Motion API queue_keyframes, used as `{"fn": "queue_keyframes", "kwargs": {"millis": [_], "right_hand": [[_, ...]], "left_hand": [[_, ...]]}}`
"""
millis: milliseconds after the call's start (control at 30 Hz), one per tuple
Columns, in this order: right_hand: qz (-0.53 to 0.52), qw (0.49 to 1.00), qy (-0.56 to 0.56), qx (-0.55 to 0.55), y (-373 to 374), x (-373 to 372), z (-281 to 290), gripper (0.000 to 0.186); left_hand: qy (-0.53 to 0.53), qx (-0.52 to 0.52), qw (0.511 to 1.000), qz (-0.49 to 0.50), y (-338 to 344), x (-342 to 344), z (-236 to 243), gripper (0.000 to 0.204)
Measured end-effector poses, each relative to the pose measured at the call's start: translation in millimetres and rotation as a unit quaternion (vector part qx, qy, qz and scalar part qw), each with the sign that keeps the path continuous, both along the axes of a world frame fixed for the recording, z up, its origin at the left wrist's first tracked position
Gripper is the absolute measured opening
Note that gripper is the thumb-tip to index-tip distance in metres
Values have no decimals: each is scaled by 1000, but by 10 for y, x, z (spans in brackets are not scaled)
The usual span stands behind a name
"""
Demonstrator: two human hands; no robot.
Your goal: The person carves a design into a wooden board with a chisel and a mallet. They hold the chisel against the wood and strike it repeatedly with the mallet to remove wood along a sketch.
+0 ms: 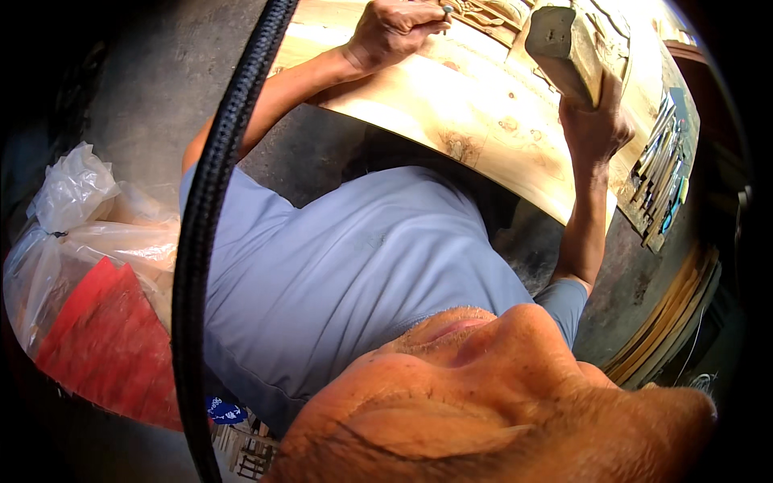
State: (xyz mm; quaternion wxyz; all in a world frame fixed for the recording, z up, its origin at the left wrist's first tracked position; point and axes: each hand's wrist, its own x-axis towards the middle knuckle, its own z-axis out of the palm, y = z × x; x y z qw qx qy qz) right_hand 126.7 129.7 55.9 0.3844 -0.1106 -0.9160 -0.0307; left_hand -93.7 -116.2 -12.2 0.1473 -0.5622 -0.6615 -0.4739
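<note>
I see a pale wood panel (475, 113), smooth and matt, with dark knots and a rough carved part at its top. The mallet (564, 48) is worn, matt wood. The chisels (660, 173) have dull metal blades. The bags (88, 217) are thin, glossy plastic, and the shirt (346, 274) is soft cloth.

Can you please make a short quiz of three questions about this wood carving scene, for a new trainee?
1. True or false: the right hand holds a wooden mallet.
2. What does the left hand grip? A) a thin metal chisel B) a brush C) a saw
3. Where do the spare carving tools lie?

Key: 1 true. 2 A. 3 In a row on the right side of the pale wooden panel.
</note>
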Motion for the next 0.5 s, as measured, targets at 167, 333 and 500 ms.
{"fn": "queue_keyframes", "kwargs": {"millis": [167,333,500], "right_hand": [[28,999,-6,-42,-13,-37,-104,41],[29,998,-9,-46,25,-39,-143,42],[38,998,-13,-45,13,-36,-158,43]], "left_hand": [[50,-16,998,37,-4,25,-66,15],[32,-4,999,17,91,74,-54,14],[24,3,1000,7,102,95,-71,15]]}}
